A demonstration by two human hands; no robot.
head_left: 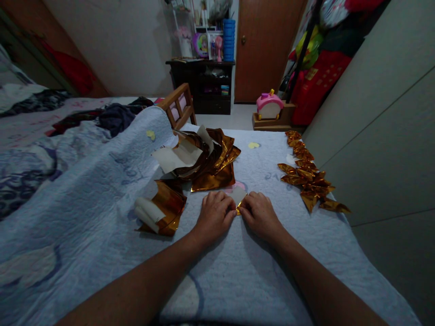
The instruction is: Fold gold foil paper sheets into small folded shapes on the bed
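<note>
Between my hands on the blue quilt lies a sheet of gold foil paper (pixel 239 209), its pale back facing up and its near edge turned over to show gold. My left hand (pixel 216 210) pinches the left side of that edge. From the right, my right hand (pixel 258 213) pinches the same edge, fingertips close to the left ones. Much of the sheet is covered by my fingers. Beyond my left hand is a fanned stack of gold foil paper (pixel 212 181). A smaller curled stack of gold sheets (pixel 170 208) rests to its near left.
Several folded gold pieces (pixel 312 183) lie in a pile along the right edge of the quilt (pixel 272 280). A wooden rail (pixel 178 106) stands at the far side. Bunched bedding (pixel 115 117) is on the left; a white panel (pixel 390 158) borders the right.
</note>
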